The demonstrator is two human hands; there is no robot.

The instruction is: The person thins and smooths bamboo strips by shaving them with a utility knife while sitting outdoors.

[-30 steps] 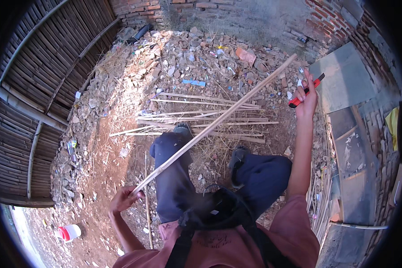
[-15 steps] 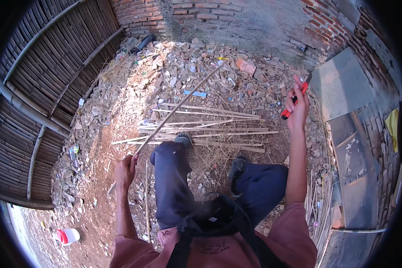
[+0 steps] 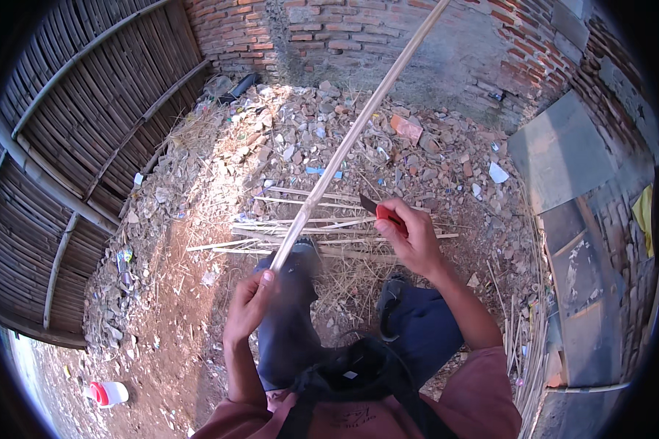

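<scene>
My left hand (image 3: 249,304) is closed round the lower end of a long pale bamboo strip (image 3: 337,164). From there the strip slants up and away to the right, past the top of the picture. In my right hand (image 3: 415,238) is a red utility knife (image 3: 392,218), its dark blade out and pointing left toward the strip. A small gap shows between blade and strip. Several split bamboo strips (image 3: 344,227) lie crosswise on the ground beyond my feet, with shavings among them.
Rubble (image 3: 315,121) covers the ground up to a brick wall (image 3: 337,33). A bamboo-slat panel (image 3: 102,80) stands at the left. Leaning boards (image 3: 564,157) and a bundle of thin sticks (image 3: 531,366) are at the right. A white container with a red top (image 3: 112,394) lies at lower left.
My right hand has come down and inward from the right, and the knife's blade now shows. My left hand has moved right and raised the strip closer to the camera.
</scene>
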